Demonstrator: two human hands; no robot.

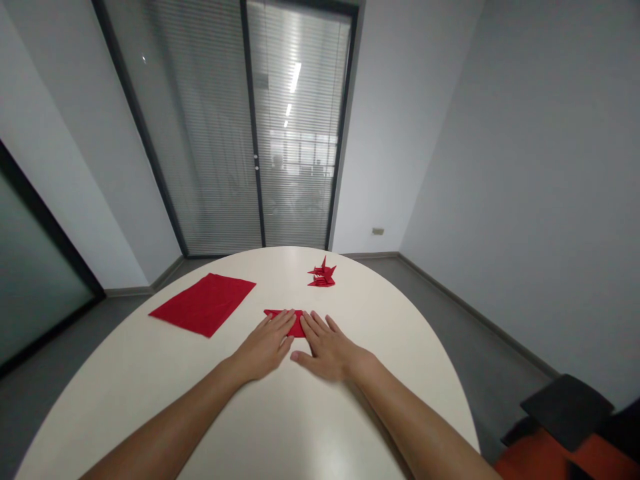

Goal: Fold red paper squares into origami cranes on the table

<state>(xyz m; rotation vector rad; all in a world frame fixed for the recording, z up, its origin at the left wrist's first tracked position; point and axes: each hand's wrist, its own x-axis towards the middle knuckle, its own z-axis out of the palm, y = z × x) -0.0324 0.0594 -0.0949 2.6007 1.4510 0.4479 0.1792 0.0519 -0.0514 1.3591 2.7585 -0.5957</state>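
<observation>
A folded piece of red paper (297, 327) lies flat on the round white table (300, 427). Fingers outstretched, my left hand (267, 343) rests on its left part, and a pointed red corner shows beyond the fingertips. My right hand (327, 347) lies on the paper's right part, fingers straight and thumb spread toward the left hand. Between the two hands a strip of the red paper is visible; the rest is covered by my fingers. Neither hand is gripping it.
On the left of the table lies a larger red sheet (205, 305). Small folded red paper figures (323, 275) with pointed tips, like origami cranes, stand near the far edge. An orange and black chair (565, 427) is at the lower right, beside the table.
</observation>
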